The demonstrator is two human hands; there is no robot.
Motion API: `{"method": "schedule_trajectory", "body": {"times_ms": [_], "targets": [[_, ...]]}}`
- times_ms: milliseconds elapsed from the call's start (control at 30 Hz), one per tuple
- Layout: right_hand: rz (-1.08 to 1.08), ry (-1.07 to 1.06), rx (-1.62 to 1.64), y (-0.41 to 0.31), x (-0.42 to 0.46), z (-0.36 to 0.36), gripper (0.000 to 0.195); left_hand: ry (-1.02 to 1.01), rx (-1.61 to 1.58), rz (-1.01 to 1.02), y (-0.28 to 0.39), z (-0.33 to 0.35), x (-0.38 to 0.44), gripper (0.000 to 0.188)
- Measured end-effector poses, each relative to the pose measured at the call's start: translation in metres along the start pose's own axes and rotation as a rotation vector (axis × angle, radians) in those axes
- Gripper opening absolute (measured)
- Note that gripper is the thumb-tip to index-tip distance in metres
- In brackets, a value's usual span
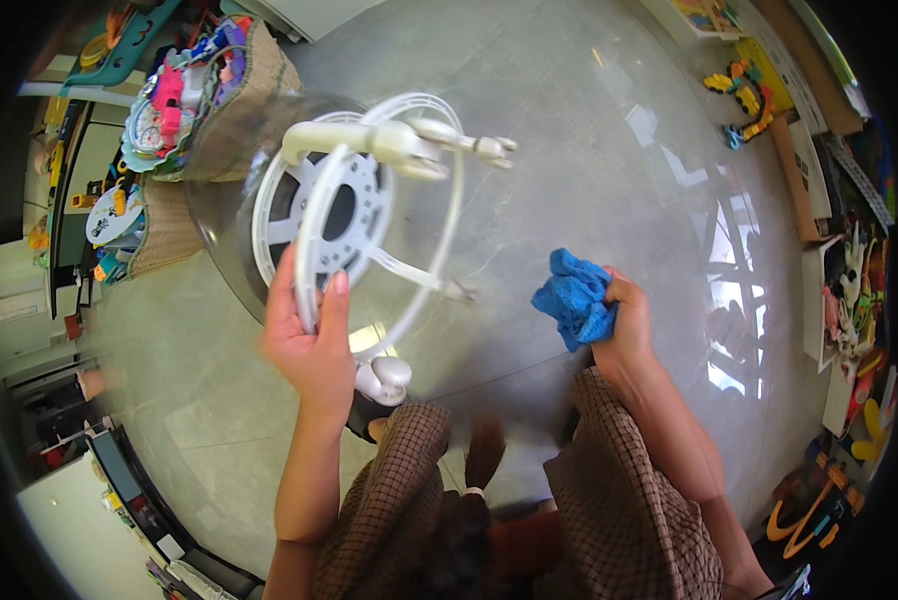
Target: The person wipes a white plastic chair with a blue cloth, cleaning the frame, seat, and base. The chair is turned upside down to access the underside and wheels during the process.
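My left hand (310, 322) grips the white ring of a caster base (419, 279), probably of a low rolling stool; the thumb lies across the ring. The base is tipped on its side, with its hub (370, 225) towards the left and its casters pointing right and down. Behind the hub shows a large clear round piece (228, 217), apparently a transparent seat. One white caster (384, 380) is just beyond my left knee. In my right hand (629, 319) is a crumpled blue cloth (576, 300), held to the right of the base and apart from it.
Woven baskets (258, 90) (168, 225) of toys stand at the left. Along the right side are white bins (820, 300) of toys and a yellow toy vehicle (753, 97). Below lies a glossy grey tiled floor (524, 225). A dark low unit (171, 510) borders the lower left.
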State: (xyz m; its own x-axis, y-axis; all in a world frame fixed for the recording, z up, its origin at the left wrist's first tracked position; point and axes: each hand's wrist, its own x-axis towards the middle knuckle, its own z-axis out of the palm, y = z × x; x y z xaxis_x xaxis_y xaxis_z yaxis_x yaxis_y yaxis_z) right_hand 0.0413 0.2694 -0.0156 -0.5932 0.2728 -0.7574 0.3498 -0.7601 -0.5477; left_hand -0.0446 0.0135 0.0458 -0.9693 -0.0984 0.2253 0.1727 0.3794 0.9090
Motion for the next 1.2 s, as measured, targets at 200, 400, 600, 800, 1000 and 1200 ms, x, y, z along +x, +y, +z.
{"method": "schedule_trajectory", "body": {"times_ms": [200,400,600,800,1000,1200], "targets": [[-0.05,0.037,0.055,0.003,0.005,-0.006,0.019,-0.151,0.472,0.392,-0.04,0.002,-0.005,0.032],[-0.098,-0.031,0.136,0.005,0.011,-0.024,0.03,-0.155,0.35,0.448,-0.044,0.012,-0.016,0.034],[-0.225,0.055,0.236,-0.009,0.005,-0.017,0.02,-0.279,0.278,0.645,-0.054,0.018,-0.047,0.033],[-0.288,0.099,0.12,-0.007,-0.009,-0.037,0.013,-0.41,0.066,0.72,-0.069,0.025,-0.065,0.045],[-0.706,0.178,-0.017,-0.037,-0.036,-0.02,0.015,-0.486,-0.001,0.609,-0.064,0.016,-0.055,0.033],[-1.494,-0.452,-0.959,-0.056,-0.055,0.023,0.031,-0.587,0.018,0.414,-0.023,0.007,-0.04,0.032]]}}
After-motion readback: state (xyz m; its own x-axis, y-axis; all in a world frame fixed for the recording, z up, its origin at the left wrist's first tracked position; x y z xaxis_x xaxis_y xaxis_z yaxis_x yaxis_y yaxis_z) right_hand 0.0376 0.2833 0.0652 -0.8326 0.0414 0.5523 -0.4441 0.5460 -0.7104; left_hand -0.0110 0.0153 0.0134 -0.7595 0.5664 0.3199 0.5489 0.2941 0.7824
